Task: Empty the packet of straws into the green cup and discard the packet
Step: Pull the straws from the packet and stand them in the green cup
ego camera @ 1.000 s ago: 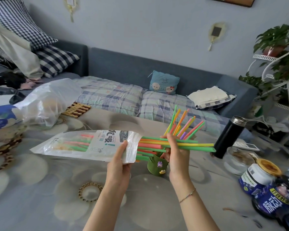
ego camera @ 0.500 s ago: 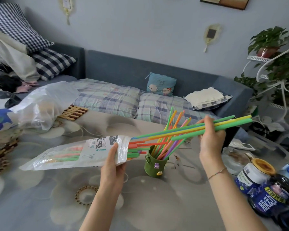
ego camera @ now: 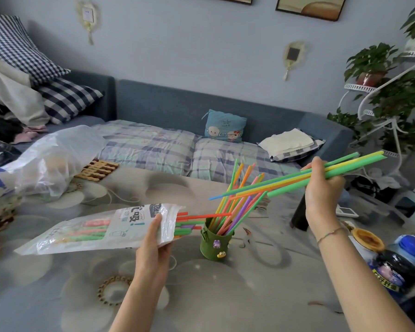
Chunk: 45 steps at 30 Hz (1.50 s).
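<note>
Grips long green and yellow plastic straws (ego camera: 295,182) in the right hand (ego camera: 321,188), fingers (ego camera: 334,179) curled round them, at 2 o'clock of the small green cup (ego camera: 215,244); pinches the white printed plastic packet (ego camera: 101,233) by its mouth in the left hand (ego camera: 153,245), at 9 o'clock, remaining straws (ego camera: 189,226) jutting out; risks tipping the top-heavy cup on the desk (ego camera: 225,303) if fed in aslant; may spill straws from the level packet.
</note>
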Motion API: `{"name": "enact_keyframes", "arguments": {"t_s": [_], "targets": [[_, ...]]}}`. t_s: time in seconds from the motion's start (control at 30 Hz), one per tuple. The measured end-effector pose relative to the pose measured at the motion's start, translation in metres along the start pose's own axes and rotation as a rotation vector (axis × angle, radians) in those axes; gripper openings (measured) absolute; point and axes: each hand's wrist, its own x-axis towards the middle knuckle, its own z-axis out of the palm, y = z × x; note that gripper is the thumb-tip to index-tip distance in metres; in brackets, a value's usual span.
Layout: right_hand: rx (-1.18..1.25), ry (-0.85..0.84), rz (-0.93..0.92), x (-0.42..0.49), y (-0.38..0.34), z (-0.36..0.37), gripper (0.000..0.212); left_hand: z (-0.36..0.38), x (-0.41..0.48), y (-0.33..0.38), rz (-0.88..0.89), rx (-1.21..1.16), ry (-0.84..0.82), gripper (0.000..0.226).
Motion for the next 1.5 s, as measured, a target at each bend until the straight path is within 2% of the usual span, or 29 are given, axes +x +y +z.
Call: {"name": "enact_keyframes", "arguments": {"t_s": [0.17,0.3,0.43,0.6,0.9,1.0,1.1,1.2,1.27,1.37,1.5], "targets": [[-0.289,-0.176,-0.123,-0.009,0.005,0.011,0.035,-0.002,0.0,0.003,0.014,-0.004,-0.012,0.05],[-0.506,-0.319,-0.199,-0.027,0.015,0.03,0.048,-0.003,-0.001,0.007,0.016,-0.005,-0.024,0.047],[-0.626,-0.469,-0.189,-0.04,0.026,0.05,0.051,-0.002,-0.002,0.012,0.029,-0.018,-0.048,0.046],[-0.721,-0.573,-0.204,-0.054,0.041,0.059,0.045,-0.003,-0.001,0.016,0.028,-0.023,-0.051,0.046],[-0.607,-0.638,-0.127,-0.06,0.047,0.061,0.027,-0.003,-0.006,0.019,0.031,-0.049,-0.072,0.044],[-0.567,-0.534,-0.146,-0.058,0.04,0.062,0.043,-0.003,-0.007,0.02,0.031,-0.041,-0.07,0.044],[-0.542,-0.477,-0.271,-0.058,0.031,0.06,0.055,-0.003,-0.006,0.019,0.026,-0.023,-0.067,0.045],[-0.55,-0.518,-0.371,-0.055,0.031,0.055,0.065,-0.004,-0.005,0.018,0.025,-0.016,-0.069,0.043],[-0.523,-0.601,-0.368,-0.052,0.035,0.054,0.062,-0.004,-0.007,0.018,0.025,-0.019,-0.105,0.04],[-0.656,-0.684,-0.429,-0.049,0.039,0.054,0.056,-0.003,-0.009,0.016,0.029,-0.019,-0.109,0.043],[-0.943,-0.66,-0.572,-0.043,0.043,0.053,0.064,-0.002,-0.009,0.015,0.016,0.0,-0.093,0.045]]}}
